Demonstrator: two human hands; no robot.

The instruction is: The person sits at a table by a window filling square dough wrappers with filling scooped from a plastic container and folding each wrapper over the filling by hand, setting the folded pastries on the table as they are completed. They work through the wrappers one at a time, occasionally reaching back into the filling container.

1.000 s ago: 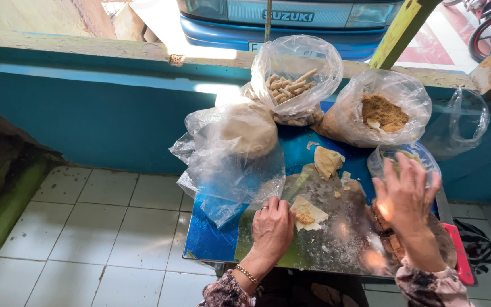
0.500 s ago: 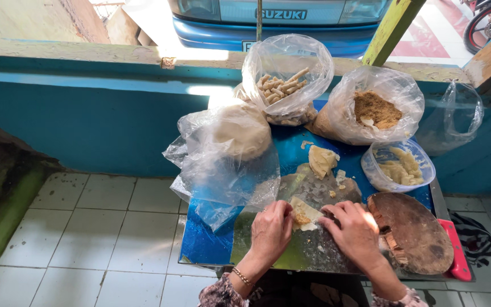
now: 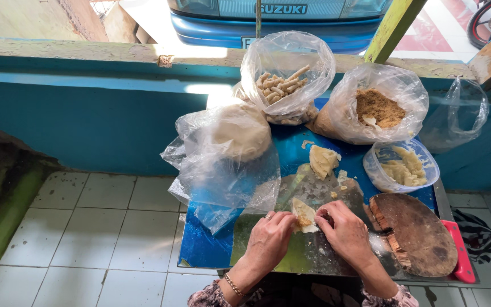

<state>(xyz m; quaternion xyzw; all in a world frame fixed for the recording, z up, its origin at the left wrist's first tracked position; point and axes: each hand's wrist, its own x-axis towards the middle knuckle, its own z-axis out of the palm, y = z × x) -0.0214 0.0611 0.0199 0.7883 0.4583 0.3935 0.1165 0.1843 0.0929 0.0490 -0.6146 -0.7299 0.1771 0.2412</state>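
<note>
Both my hands meet over a pale, thin piece of dough (image 3: 303, 215) on the plastic-covered work sheet (image 3: 291, 261). My left hand (image 3: 269, 240), with a ring and a bracelet, pinches the dough's left edge. My right hand (image 3: 345, 233) grips its right edge, fingers curled. A lump of pale dough (image 3: 322, 160) lies farther back on the blue tabletop (image 3: 200, 250). A round wooden board (image 3: 419, 234) lies just right of my right hand.
Behind stand open plastic bags: one of rolled sticks (image 3: 282, 85), one of brown crumbs (image 3: 379, 107), one of white dough (image 3: 240, 136), and a clear tub of filling (image 3: 402, 166). A teal wall (image 3: 86, 113) and a tiled floor (image 3: 86, 239) lie to the left.
My right hand came down from the tub at the right to the dough piece, uncovering the wooden board. My left hand stayed at the dough.
</note>
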